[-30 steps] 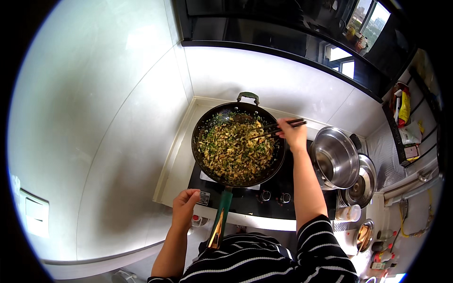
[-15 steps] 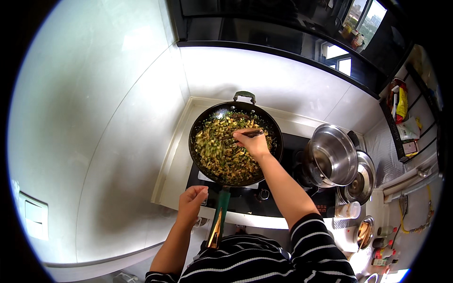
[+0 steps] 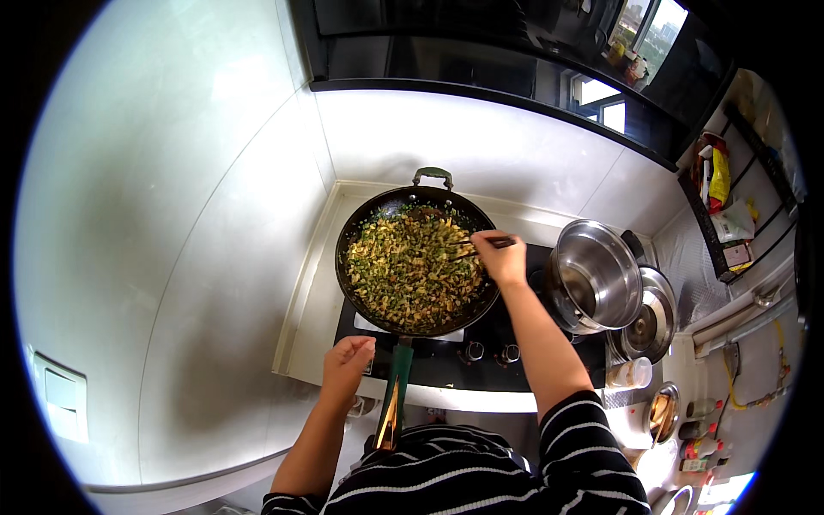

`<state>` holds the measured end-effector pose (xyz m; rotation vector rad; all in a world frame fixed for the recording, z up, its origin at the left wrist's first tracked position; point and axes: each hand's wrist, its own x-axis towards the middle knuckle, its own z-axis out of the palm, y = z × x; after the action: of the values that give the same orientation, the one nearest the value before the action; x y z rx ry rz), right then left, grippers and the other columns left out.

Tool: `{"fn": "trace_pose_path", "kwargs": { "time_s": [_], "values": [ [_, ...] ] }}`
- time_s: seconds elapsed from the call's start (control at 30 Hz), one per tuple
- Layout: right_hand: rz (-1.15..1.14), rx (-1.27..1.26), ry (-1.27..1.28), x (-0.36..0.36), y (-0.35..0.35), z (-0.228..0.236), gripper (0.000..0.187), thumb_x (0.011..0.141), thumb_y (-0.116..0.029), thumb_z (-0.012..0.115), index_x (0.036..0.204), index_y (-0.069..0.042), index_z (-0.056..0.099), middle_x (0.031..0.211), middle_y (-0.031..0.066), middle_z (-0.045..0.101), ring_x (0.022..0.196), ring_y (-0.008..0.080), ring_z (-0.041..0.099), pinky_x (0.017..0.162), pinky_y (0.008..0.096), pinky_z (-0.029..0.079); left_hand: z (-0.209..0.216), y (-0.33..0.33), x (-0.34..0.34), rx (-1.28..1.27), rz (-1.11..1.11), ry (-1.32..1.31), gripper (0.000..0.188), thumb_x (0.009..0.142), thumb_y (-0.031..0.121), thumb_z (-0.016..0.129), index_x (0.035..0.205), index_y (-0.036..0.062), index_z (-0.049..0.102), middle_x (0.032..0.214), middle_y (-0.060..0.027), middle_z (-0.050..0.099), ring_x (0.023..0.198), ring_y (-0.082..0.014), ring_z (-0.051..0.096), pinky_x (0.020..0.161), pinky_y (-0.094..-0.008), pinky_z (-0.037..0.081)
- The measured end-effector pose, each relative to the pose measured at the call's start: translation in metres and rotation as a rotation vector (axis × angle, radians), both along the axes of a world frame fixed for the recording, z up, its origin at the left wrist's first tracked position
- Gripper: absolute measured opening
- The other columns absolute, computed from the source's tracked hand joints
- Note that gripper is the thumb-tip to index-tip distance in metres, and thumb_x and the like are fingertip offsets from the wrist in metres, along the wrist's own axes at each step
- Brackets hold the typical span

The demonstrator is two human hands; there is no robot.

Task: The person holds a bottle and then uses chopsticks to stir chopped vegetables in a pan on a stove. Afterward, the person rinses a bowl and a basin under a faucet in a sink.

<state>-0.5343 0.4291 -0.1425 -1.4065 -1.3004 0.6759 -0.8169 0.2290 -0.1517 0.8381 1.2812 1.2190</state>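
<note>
A dark wok (image 3: pixel 343 296) sits on the black stove, filled with a chopped green and yellow-brown mixture (image 3: pixel 412 270). My right hand (image 3: pixel 505 257) is closed round dark chopsticks (image 3: pixel 466 248), whose tips are in the food at the wok's right side. Below the wok's left edge, my left hand (image 3: pixel 346 365) hovers with its fingers curled in; nothing shows in it. It is beside the green and copper-coloured wok handle (image 3: pixel 398 378), apart from it. The handle points toward my body.
Right of the wok stands a steel pot (image 3: pixel 597 275), with a round lid (image 3: pixel 657 322) beside it. A clear jar (image 3: pixel 631 373) and a bowl (image 3: pixel 661 416) are nearer me, with several bottles (image 3: pixel 699 438) at far right. A wall (image 3: pixel 215 215) bounds the left; dark cabinets (image 3: pixel 481 64) hang behind.
My right hand with the chopsticks has moved from the wok's middle to its right side. The food has shifted about. My left hand stays about where it was.
</note>
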Motion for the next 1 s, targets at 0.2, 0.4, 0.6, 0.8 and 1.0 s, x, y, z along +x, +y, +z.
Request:
{"fn": "trace_pose_path", "kwargs": {
  "time_s": [0.2,0.4,0.6,0.8,1.0],
  "values": [
    [-0.191,0.091,-0.264,0.032,-0.003,0.041,0.014,0.075,-0.020,0.075,0.077,-0.007,0.074,0.067,0.0097,0.070,0.061,0.0179,0.069,0.063,0.0323,0.055,-0.006,-0.002,0.000,-0.035,0.015,-0.016,0.020,0.090,0.013,0.066,0.104,-0.0012,0.064,0.090,-0.0016,0.065,0.083,-0.0083,0.058,0.078,-0.0228,0.046],
    [-0.144,-0.198,0.112,0.004,-0.001,-0.012,0.015,0.075,-0.019,0.073,0.077,-0.004,0.073,0.066,0.0071,0.069,0.056,0.0157,0.067,0.057,0.0295,0.054,-0.005,-0.001,0.005,-0.033,0.007,-0.063,0.020,0.090,0.012,0.065,0.104,-0.0018,0.063,0.092,-0.0021,0.065,0.084,-0.0082,0.058,0.079,-0.0226,0.046],
    [0.167,-0.222,0.352,-0.063,-0.032,0.032,0.012,0.079,-0.011,0.075,0.084,0.000,0.073,0.075,0.0056,0.070,0.059,0.0124,0.065,0.053,0.0240,0.051,-0.011,0.000,0.003,0.003,0.006,-0.061,0.020,0.089,0.014,0.066,0.102,-0.0004,0.065,0.090,-0.0037,0.066,0.082,-0.0112,0.059,0.079,-0.0259,0.047],
    [0.406,-0.235,0.216,-0.095,-0.068,0.046,0.011,0.081,-0.014,0.073,0.085,-0.004,0.074,0.077,0.0060,0.072,0.068,0.0114,0.066,0.064,0.0266,0.052,-0.010,0.002,0.003,-0.043,0.010,-0.067,0.020,0.089,0.014,0.066,0.103,-0.0004,0.065,0.089,-0.0032,0.065,0.082,-0.0111,0.060,0.080,-0.0254,0.048],
    [0.169,-0.044,-0.079,-0.031,-0.030,-0.008,0.011,0.081,-0.013,0.074,0.087,-0.003,0.074,0.074,0.0038,0.070,0.064,0.0076,0.062,0.059,0.0239,0.049,-0.009,0.003,0.003,-0.026,-0.030,-0.069,0.017,0.091,0.010,0.064,0.104,-0.0010,0.064,0.091,-0.0013,0.065,0.083,-0.0078,0.058,0.079,-0.0219,0.046]
  ]
}}
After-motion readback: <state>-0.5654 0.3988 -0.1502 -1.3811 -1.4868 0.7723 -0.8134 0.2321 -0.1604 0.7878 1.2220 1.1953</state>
